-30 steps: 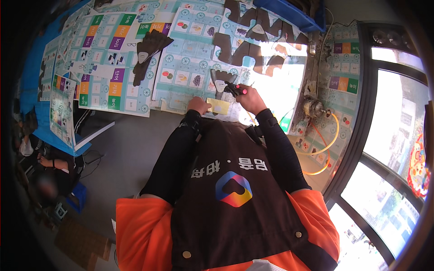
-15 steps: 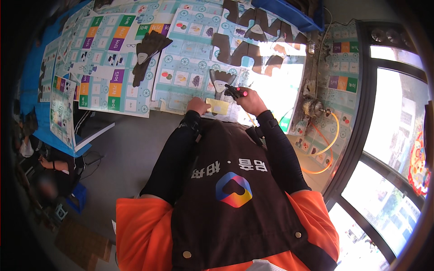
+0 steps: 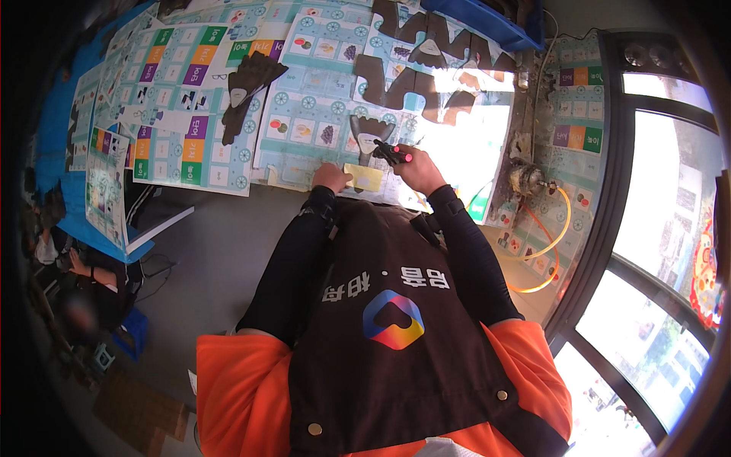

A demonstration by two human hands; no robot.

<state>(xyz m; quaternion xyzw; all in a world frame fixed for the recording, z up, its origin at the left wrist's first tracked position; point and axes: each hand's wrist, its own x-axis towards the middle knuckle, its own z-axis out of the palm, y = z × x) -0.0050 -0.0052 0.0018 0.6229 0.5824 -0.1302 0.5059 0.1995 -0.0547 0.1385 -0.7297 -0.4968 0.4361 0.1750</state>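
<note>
- Lying close to the near edge of the sheet-covered worktable (image 3: 293,172), a dark brown fan-shaped piece (image 3: 366,126) shows its scalloped top and pale patch; whether its narrow lower end passes under the yellow card (image 3: 365,179) cannot be told.
- The right hand (image 3: 416,170) is curled round a dark tool (image 3: 389,153) with pink ends; the tool overlaps the piece's right side in view, its kind and any contact hard to make out.
- The left hand (image 3: 331,177) has its fingers folded at the card's left edge; whether it pinches or only presses cannot be told.
- Toward the far right corner lie wavy brown pieces (image 3: 411,87), some washed pale by glare.
- Further left, overlapping brown pieces (image 3: 247,95) hide one another, so their number is unclear.
- At the far edge, a blue bin (image 3: 491,28) is cut off by the frame.
- Beyond the left edge, another person's hand (image 3: 81,265) shows, the body mostly lost in shadow.
</note>
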